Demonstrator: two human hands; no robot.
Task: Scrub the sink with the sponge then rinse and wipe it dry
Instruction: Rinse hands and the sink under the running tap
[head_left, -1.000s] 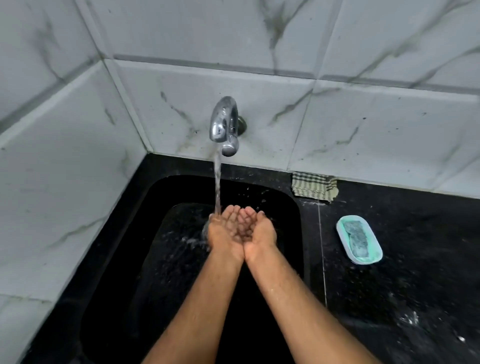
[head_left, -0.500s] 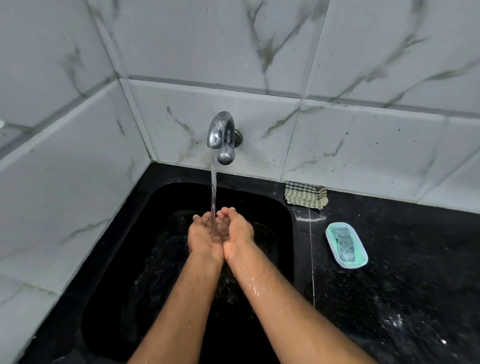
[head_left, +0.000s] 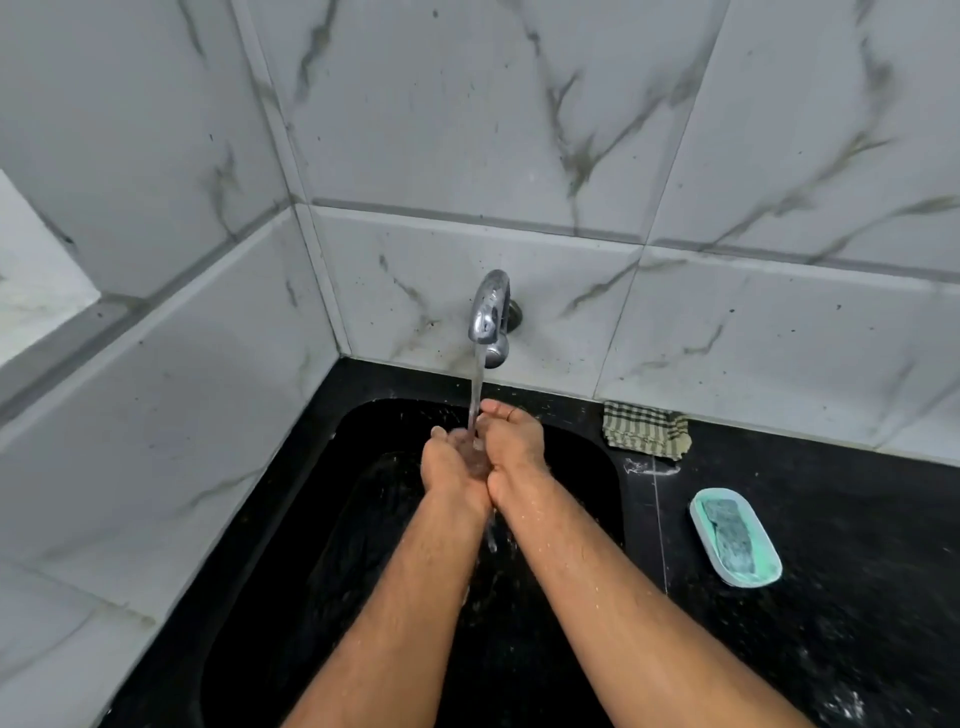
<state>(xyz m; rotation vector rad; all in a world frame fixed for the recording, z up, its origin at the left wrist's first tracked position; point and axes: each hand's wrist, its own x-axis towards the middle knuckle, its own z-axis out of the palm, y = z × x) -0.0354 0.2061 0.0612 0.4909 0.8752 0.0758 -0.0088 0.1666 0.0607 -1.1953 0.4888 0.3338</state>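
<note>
A black sink (head_left: 291, 519) is set into the black counter in the tiled corner. The chrome tap (head_left: 490, 317) on the back wall runs a stream of water. My left hand (head_left: 449, 467) and my right hand (head_left: 514, 441) are held side by side over the sink, cupped together under the stream, catching water and holding no object. A green sponge (head_left: 730, 532) lies in a mint soap dish (head_left: 756, 574) on the counter right of the sink. A checked cloth (head_left: 647, 430) lies folded against the back wall.
Marbled grey tiles close in the back and left sides. The black counter (head_left: 841, 519) stretches to the right, wet with droplets and some white suds near the front right.
My cupped hands have moved from right of the stream to directly under it, and water now fills them and spills between the wrists.
</note>
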